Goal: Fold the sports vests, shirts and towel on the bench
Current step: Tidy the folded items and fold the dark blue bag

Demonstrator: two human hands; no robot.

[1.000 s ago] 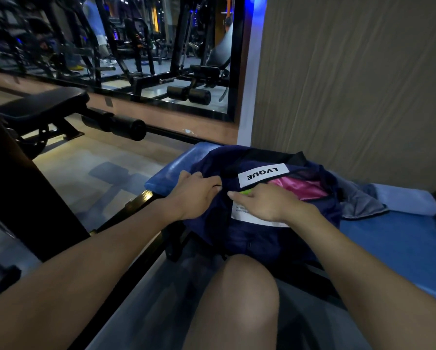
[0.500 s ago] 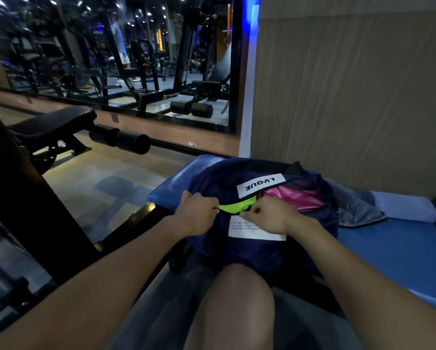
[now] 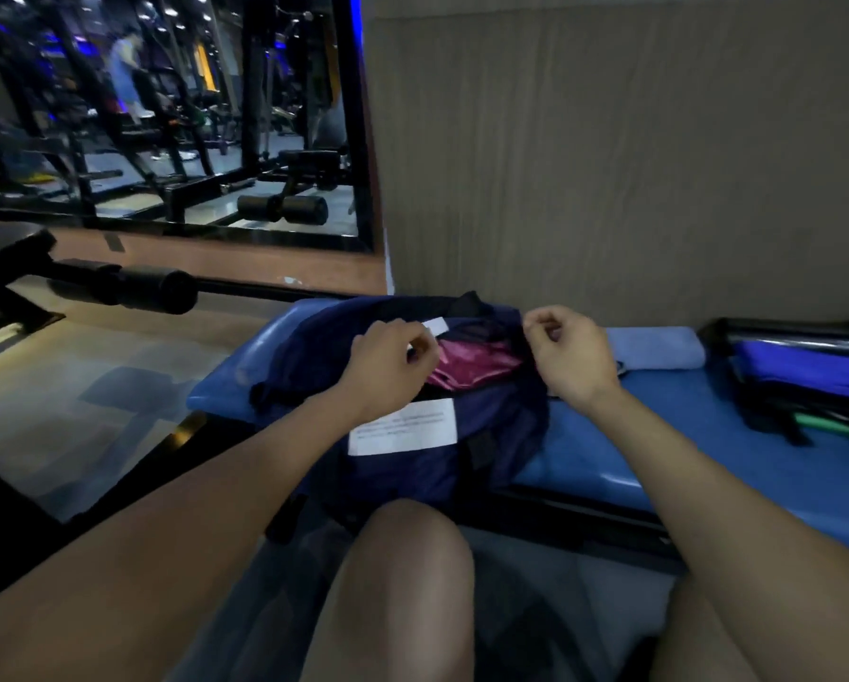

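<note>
A navy bag (image 3: 412, 470) with a white paper label lies on the blue bench (image 3: 659, 435) in front of my knees. Its top gapes open and a pink garment (image 3: 472, 369) shows inside. My left hand (image 3: 388, 361) grips the left edge of the opening, next to a white tag. My right hand (image 3: 572, 359) pinches the right edge with curled fingers. A rolled light-blue towel (image 3: 659, 349) lies on the bench just beyond my right hand.
A black open case (image 3: 801, 381) with blue cloth and something green inside stands at the bench's right end. A brown wall backs the bench. A mirror (image 3: 166, 115) and a black padded gym bench (image 3: 14, 248) are to the left, over the tiled floor.
My hands have moved apart, spreading the bag's opening wider. The thin green strip between them is out of sight, and more of the pink garment shows. The camera has swung right.
</note>
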